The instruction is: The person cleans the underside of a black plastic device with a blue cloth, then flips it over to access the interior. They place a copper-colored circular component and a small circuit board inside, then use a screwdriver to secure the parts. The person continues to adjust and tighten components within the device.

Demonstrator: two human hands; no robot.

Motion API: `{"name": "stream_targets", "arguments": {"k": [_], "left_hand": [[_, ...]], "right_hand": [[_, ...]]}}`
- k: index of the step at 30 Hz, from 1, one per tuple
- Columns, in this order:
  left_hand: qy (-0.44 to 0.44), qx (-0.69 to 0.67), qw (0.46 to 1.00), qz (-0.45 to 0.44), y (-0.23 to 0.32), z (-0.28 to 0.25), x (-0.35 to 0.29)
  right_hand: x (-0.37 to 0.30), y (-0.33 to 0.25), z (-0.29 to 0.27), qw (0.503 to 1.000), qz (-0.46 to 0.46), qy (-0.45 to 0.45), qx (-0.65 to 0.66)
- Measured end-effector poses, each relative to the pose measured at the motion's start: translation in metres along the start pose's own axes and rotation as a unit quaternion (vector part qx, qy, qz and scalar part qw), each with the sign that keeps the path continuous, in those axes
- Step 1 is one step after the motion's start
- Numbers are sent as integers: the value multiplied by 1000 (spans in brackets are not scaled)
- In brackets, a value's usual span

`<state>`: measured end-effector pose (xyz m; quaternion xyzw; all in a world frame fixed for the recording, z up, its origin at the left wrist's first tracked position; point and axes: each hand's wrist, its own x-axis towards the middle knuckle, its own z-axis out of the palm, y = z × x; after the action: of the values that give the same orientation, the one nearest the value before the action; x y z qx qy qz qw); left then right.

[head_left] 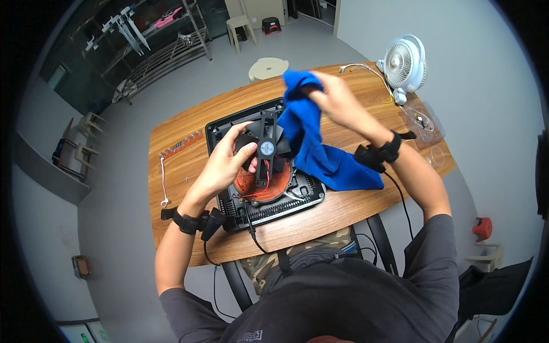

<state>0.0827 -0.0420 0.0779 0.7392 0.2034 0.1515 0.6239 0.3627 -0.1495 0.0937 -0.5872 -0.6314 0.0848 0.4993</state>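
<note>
My left hand (229,157) grips a small black cooling fan (266,134) by its blades and frame. A round blue label marks the fan's hub, and thin red wires run down from it. Below lies an opened induction cooker base (269,214), a black tray with a round copper coil (243,184) partly hidden by the fan. My right hand (329,94), up and to the right, clutches a blue cloth (311,137). The cloth hangs down past the fan and trails over the cooker's right edge onto the table.
The wooden table (354,206) carries an orange circuit strip (182,144) and white cable (163,182) at left. At right stand a white desk fan (405,62) and a clear plastic case (422,124) with small parts. A stool (267,68) stands beyond the far edge.
</note>
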Motion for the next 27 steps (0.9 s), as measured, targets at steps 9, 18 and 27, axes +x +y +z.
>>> {"name": "stream_targets", "arguments": {"k": [9,18,27], "left_hand": [[70,23,997,21,-17,-32,10],[66,12,996,55,-20,-43,20],[65,123,990,-6,-18,-70,39]], "right_hand": [[15,21,-129,985,52,122,-109],[-5,92,-135,970,43,47,-235],[-15,117,-71,948,87,-204,-227]]}}
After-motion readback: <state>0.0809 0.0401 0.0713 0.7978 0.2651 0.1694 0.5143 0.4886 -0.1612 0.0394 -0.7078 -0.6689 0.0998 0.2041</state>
